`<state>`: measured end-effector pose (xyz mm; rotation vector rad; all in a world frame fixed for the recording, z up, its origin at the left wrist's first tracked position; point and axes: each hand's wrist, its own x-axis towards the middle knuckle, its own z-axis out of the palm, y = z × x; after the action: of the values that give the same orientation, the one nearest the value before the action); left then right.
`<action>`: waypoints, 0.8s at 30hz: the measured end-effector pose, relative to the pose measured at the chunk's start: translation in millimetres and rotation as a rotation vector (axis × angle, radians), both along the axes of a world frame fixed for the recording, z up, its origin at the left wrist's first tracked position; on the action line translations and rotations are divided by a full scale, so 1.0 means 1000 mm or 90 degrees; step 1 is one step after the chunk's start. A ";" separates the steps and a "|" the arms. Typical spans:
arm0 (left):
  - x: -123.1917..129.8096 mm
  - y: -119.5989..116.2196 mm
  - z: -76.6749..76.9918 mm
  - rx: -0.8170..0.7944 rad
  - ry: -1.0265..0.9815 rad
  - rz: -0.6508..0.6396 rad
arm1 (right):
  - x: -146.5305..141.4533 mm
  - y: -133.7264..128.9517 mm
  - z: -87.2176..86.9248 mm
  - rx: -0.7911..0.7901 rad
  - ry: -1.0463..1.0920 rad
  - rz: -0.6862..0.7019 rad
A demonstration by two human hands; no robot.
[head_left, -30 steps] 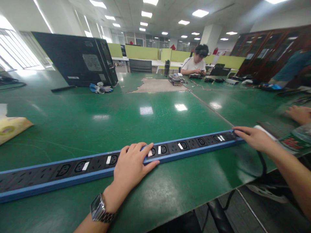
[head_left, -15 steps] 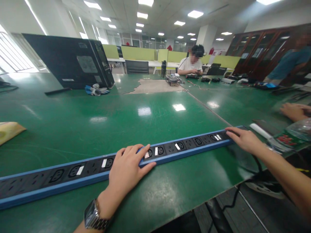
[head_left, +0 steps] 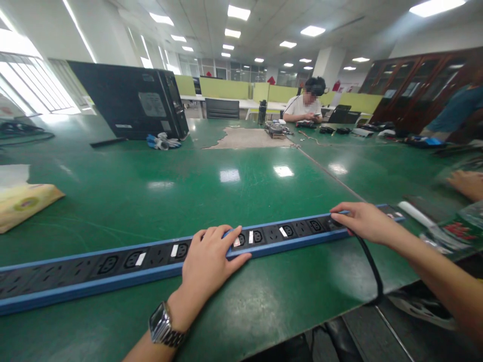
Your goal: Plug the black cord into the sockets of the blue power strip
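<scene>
A long blue power strip [head_left: 139, 269] with black sockets and small white labels lies across the green table. My left hand [head_left: 209, 259], with a metal-banded watch on its wrist, is wrapped over the strip near its middle, thumb on the near edge and fingers on the far side. Farther right, my right hand [head_left: 360, 220] is closed in a pinch over the sockets, holding the plug of a black cable [head_left: 373, 266]. The plug is mostly hidden by the fingers, and I cannot tell how far it sits in a socket. The cable hangs over the table's near edge.
A computer tower [head_left: 132, 103] stands at the back left beside gloves [head_left: 163, 142]. A tissue pack [head_left: 30, 203] lies at left. At right are a plastic bottle [head_left: 458, 226] and another person's hand [head_left: 468, 183]. A seated person [head_left: 304, 106] is across the table.
My right hand has shifted left along the strip, uncovering its right end, and the cable now curves down from my fingers. My left hand keeps its place on the strip. The view has swung slightly left.
</scene>
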<state>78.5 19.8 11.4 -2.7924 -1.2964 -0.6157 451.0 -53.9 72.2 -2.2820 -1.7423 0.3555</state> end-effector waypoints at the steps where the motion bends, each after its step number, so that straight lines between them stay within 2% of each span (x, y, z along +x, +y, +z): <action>1: 0.000 0.000 0.000 0.001 -0.003 0.001 | -0.002 0.002 -0.006 0.003 -0.020 0.008; 4: 0.001 -0.001 0.001 -0.007 -0.002 0.003 | 0.000 0.006 -0.019 0.048 -0.085 0.027; 7: 0.001 -0.002 0.002 -0.017 0.005 0.002 | 0.008 0.009 -0.019 0.080 -0.110 0.078; 12: 0.000 -0.002 0.002 -0.022 0.011 0.001 | 0.016 0.013 -0.012 0.022 -0.103 0.124; 15: 0.000 -0.002 0.002 -0.023 0.007 0.004 | 0.013 0.012 -0.019 0.014 -0.121 0.144; 19: 0.001 -0.002 0.002 -0.024 0.005 0.007 | 0.005 0.006 -0.031 0.020 -0.236 0.095; 21: 0.001 -0.002 0.002 -0.023 0.003 0.008 | 0.000 0.004 -0.026 0.028 -0.251 0.077; 24: 0.001 -0.003 0.002 -0.022 0.000 0.007 | -0.019 0.002 -0.001 0.096 -0.185 0.018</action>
<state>79.9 17.0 13.0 -2.8105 -1.3332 -0.5988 431.7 -51.9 71.5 -2.2911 -1.8639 -0.1076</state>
